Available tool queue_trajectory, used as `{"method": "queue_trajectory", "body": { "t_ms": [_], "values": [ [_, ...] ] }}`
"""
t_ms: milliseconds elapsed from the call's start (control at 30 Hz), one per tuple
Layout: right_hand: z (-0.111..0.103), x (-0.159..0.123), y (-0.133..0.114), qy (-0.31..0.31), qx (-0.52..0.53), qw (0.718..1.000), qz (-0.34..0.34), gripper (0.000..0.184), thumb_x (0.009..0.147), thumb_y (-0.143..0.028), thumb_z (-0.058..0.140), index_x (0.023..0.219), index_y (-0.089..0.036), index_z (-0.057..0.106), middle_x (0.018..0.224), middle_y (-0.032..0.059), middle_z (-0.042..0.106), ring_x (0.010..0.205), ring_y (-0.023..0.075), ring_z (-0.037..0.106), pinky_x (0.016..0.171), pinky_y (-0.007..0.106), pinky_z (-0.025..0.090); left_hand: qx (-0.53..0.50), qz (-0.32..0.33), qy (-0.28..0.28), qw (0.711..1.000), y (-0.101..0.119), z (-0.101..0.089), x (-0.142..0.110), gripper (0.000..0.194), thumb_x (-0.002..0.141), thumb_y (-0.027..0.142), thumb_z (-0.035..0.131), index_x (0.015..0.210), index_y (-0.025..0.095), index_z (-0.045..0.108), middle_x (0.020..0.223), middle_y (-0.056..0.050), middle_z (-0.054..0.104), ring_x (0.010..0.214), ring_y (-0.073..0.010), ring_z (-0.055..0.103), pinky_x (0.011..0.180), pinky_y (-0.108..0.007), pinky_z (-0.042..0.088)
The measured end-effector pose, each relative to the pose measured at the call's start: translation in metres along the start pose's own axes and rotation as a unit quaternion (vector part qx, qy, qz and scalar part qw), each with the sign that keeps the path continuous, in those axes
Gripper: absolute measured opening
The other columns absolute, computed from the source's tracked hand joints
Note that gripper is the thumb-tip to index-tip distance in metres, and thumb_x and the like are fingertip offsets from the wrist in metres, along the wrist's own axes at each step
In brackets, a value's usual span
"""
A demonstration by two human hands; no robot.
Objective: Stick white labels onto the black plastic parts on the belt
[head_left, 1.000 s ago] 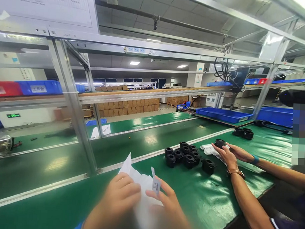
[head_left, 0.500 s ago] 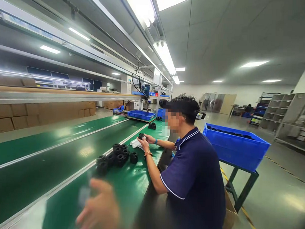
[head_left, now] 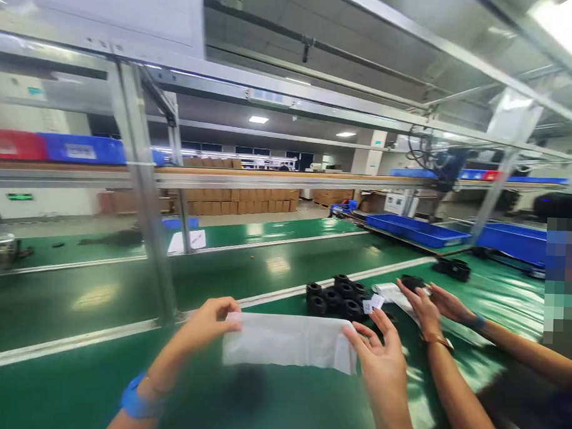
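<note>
A white, slightly see-through plastic bag or sheet (head_left: 286, 343) is stretched between my hands above the green work surface (head_left: 204, 399). My left hand (head_left: 211, 321), with a blue band at the wrist, pinches its upper left corner. At the other end, the thumb and a finger of my right hand (head_left: 384, 355) grip the edge. A small white label (head_left: 373, 304) shows at the raised fingertips of that hand; whether it sticks to them I cannot tell. Behind the bag stands a cluster of black ring-shaped parts (head_left: 339, 294). Beneath it lies a blurred dark shape (head_left: 247, 388).
To the right, a co-worker's hands (head_left: 428, 307) hold a black part beside a white roll or sheet (head_left: 386, 292). More black parts (head_left: 453, 268) lie farther along. A metal post (head_left: 148, 247) rises left of centre. Blue trays (head_left: 417, 231) stand at the back right.
The view has swung left. Earlier one blurred hand showed with a whitish piece near its fingers; now both my hands are in view, holding the white bag or sheet taut.
</note>
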State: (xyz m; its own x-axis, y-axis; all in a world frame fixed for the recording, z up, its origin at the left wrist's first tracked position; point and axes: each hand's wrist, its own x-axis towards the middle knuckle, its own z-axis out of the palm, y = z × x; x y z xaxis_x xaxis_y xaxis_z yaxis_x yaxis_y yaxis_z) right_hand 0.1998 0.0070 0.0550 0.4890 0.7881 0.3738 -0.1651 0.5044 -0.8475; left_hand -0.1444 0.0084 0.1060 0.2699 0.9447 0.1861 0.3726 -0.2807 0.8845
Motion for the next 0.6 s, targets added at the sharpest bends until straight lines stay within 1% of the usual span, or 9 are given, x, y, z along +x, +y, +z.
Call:
{"method": "queue_trajectory", "body": {
  "t_ms": [100,167,300,333,400,433,500,567,600],
  "values": [
    [-0.002,0.005,0.013,-0.002,-0.01,1.0,0.024,0.09,0.055,-0.031,0.095,0.133,-0.026,0.051,0.142,0.0076,0.043,0.09,0.0132,0.063,0.07,0.013,0.058,-0.008,-0.021,0.072,0.997,-0.01,0.002,0.009,0.038,0.068,0.045,0.075,0.064,0.016,0.052,0.06,0.005,0.045,0.06,-0.0108,0.039,0.055,-0.023,0.027],
    [-0.003,0.01,0.019,-0.002,-0.017,0.999,0.034,0.093,0.053,-0.031,0.095,0.135,-0.026,0.052,0.142,0.0074,0.044,0.089,0.0134,0.064,0.069,0.012,0.057,-0.013,-0.034,0.102,0.994,-0.014,0.001,0.013,0.042,0.069,0.049,0.073,0.061,0.017,0.048,0.055,0.006,0.041,0.055,-0.0096,0.037,0.052,-0.023,0.024],
    [0.006,0.02,0.029,-0.001,-0.056,0.996,0.064,0.099,0.048,-0.033,0.096,0.136,-0.025,0.052,0.143,0.008,0.046,0.092,0.0168,0.064,0.064,0.011,0.057,-0.027,-0.064,0.112,0.991,-0.021,-0.005,0.012,0.042,0.071,0.054,0.071,0.064,0.017,0.05,0.049,0.007,0.043,0.047,-0.0092,0.039,0.048,-0.023,0.026],
    [0.01,0.02,0.032,-0.005,-0.067,0.995,0.073,0.099,0.047,-0.035,0.095,0.136,-0.024,0.052,0.143,0.0089,0.046,0.095,0.0193,0.064,0.063,0.013,0.057,-0.028,-0.069,0.114,0.991,-0.024,-0.007,0.012,0.042,0.071,0.053,0.072,0.065,0.017,0.051,0.049,0.007,0.044,0.046,-0.0092,0.041,0.047,-0.022,0.027],
    [0.016,0.018,0.04,-0.017,-0.086,0.993,0.077,0.1,0.049,-0.041,0.093,0.137,-0.02,0.049,0.141,0.0122,0.046,0.102,0.026,0.063,0.065,0.021,0.059,-0.024,-0.082,0.128,0.988,-0.035,-0.01,0.016,0.04,0.071,0.051,0.073,0.066,0.017,0.052,0.048,0.008,0.045,0.045,-0.0093,0.043,0.046,-0.022,0.028],
    [0.018,0.017,0.046,-0.021,-0.099,0.993,0.067,0.099,0.052,-0.044,0.09,0.138,-0.019,0.047,0.14,0.014,0.046,0.105,0.0292,0.062,0.068,0.026,0.06,-0.018,-0.091,0.14,0.986,-0.043,-0.011,0.02,0.038,0.073,0.049,0.073,0.067,0.018,0.052,0.048,0.008,0.044,0.045,-0.0091,0.043,0.046,-0.022,0.028],
    [0.014,0.019,0.06,-0.004,-0.136,0.991,0.011,0.092,0.058,-0.048,0.085,0.136,-0.017,0.047,0.136,0.0168,0.046,0.107,0.0338,0.061,0.074,0.037,0.06,0.001,-0.119,0.172,0.978,-0.063,-0.012,0.035,0.034,0.081,0.044,0.069,0.07,0.017,0.052,0.048,0.009,0.042,0.044,-0.0081,0.043,0.045,-0.021,0.029],
    [-0.001,0.033,0.073,0.018,-0.174,0.982,-0.074,0.081,0.063,-0.049,0.081,0.132,-0.018,0.052,0.129,0.0163,0.048,0.102,0.0357,0.062,0.074,0.044,0.06,0.026,-0.16,0.204,0.965,-0.085,-0.01,0.06,0.029,0.09,0.038,0.062,0.075,0.015,0.055,0.053,0.008,0.046,0.044,-0.0069,0.042,0.046,-0.019,0.034],
    [-0.012,0.046,0.076,0.009,-0.182,0.977,-0.11,0.075,0.064,-0.048,0.08,0.129,-0.02,0.055,0.126,0.0148,0.049,0.1,0.0364,0.063,0.072,0.046,0.059,0.04,-0.182,0.218,0.958,-0.095,-0.009,0.075,0.027,0.093,0.036,0.06,0.078,0.014,0.057,0.058,0.007,0.05,0.046,-0.0067,0.045,0.047,-0.02,0.039]
  ]
}}
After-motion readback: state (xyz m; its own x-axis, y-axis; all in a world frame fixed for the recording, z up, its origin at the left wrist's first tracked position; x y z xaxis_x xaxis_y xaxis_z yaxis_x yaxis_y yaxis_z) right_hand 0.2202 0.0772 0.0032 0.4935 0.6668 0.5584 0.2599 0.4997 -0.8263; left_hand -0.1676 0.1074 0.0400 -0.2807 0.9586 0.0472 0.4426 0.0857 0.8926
